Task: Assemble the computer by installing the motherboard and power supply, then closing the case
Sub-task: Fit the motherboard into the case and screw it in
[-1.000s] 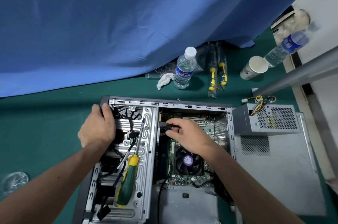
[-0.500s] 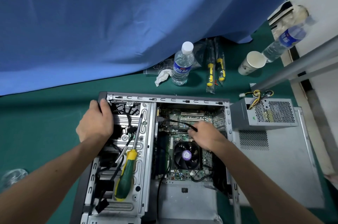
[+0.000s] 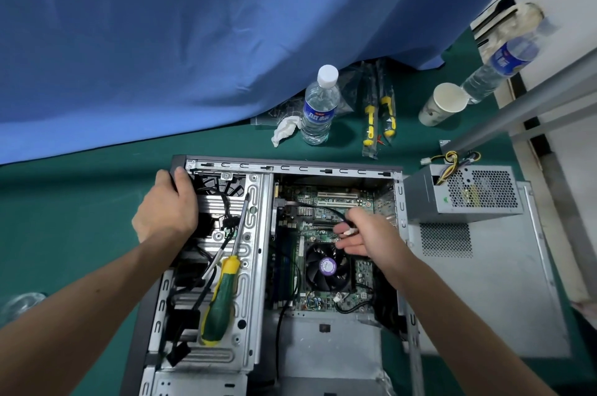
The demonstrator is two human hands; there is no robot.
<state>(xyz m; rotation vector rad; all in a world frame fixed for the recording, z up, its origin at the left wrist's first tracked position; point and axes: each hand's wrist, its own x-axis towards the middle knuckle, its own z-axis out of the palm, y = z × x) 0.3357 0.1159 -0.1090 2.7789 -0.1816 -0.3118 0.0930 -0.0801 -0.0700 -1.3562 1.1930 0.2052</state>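
Left hand (image 3: 166, 211) gripping open grey metal computer case (image 3: 336, 167) corner, right hand (image 3: 366, 235) pinching thin limp black cable (image 3: 326, 209) over seated green motherboard (image 3: 323, 218); fragile, best held by its white connector (image 3: 349, 231).

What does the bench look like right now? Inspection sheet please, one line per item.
Surface: green mat under everything.
Job's things: open case lying flat, motherboard inside; power supply outside, on the side panel; screwdriver resting on the drive cage.
Clutter: two water bottles, paper cup, crumpled tissue, bagged screwdrivers.
Grippers: left hand grips the case's far corner; right hand pinches a black cable over the board.
Cables: yellow and black wires hang loose from the power supply.
Surroundings: blue cloth behind, white wall to the right.
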